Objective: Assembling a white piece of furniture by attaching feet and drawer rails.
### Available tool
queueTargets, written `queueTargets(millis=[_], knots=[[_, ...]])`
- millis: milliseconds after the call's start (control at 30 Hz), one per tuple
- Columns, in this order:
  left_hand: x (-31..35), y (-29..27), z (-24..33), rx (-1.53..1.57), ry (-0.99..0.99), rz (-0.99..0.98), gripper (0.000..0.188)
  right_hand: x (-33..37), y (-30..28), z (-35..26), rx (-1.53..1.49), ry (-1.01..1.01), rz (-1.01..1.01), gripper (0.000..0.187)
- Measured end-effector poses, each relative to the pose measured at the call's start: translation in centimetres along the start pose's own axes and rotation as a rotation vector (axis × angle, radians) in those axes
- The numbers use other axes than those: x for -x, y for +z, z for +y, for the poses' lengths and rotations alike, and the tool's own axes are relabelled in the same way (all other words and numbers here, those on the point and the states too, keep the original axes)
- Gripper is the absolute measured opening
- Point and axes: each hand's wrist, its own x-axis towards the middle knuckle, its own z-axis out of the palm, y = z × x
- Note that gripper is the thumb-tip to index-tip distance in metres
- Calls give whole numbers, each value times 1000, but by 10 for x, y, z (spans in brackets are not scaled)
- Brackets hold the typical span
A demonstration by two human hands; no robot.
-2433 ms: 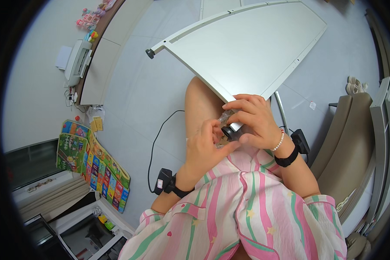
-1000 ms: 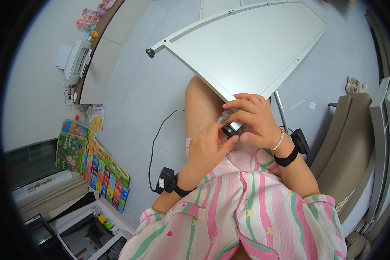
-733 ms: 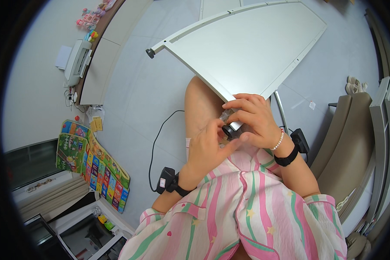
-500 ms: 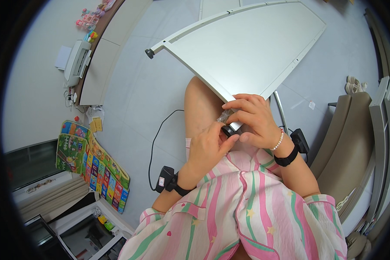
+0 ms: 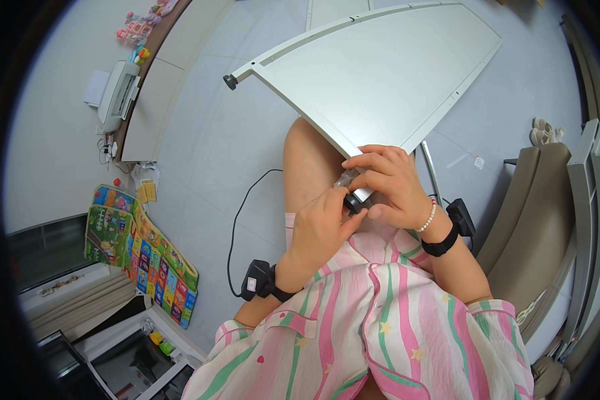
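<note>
A large white panel with a metal-edged frame [image 5: 373, 80] slants away from me, its near corner over my lap. One black round foot [image 5: 231, 81] sits on the far left end of the frame. A second black foot [image 5: 353, 202] is at the near end, pinched by the fingers of my left hand [image 5: 322, 225]. My right hand [image 5: 393, 187] is curled over the near corner of the panel, thumb close to that foot. A crumpled clear plastic bag [image 5: 346, 178] lies between my hands, partly hidden by them.
A brown cushioned seat [image 5: 533, 220] stands at the right beside leaning white panels [image 5: 583, 200]. On the left are a colourful folded play mat [image 5: 143, 250], a cabinet [image 5: 157, 107] with a printer [image 5: 119, 97], and a black cable [image 5: 237, 223]. Shoes [image 5: 545, 131] lie at far right.
The fingers of my left hand have shifted slightly around the black foot. My right hand and the panel stay in place.
</note>
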Motion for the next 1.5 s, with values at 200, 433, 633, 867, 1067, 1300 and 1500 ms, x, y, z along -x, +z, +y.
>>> queueTargets(millis=[200, 433, 633, 867, 1067, 1300, 1500], knots=[[3, 1, -5, -54, 64, 36, 41, 0, 0, -1, -6, 0, 5, 61], [6, 5, -4, 572, -410, -158, 38, 0, 1, -1, 2, -1, 10, 63], [6, 6, -10, 1003, -750, -450, 68, 1, 1, 0, 1, 3, 10, 62], [3, 9, -8, 1559, -921, -547, 68, 0, 0, -1, -3, 1, 15, 61], [0, 14, -3, 1459, -922, -377, 54, 0, 0, -1, 3, 3, 20, 60], [3, 19, -10, 1381, -902, -303, 46, 1, 0, -1, 19, 2, 14, 58], [5, 21, -15, 1219, -768, -326, 45, 1, -1, -2, 29, 3, 5, 55]])
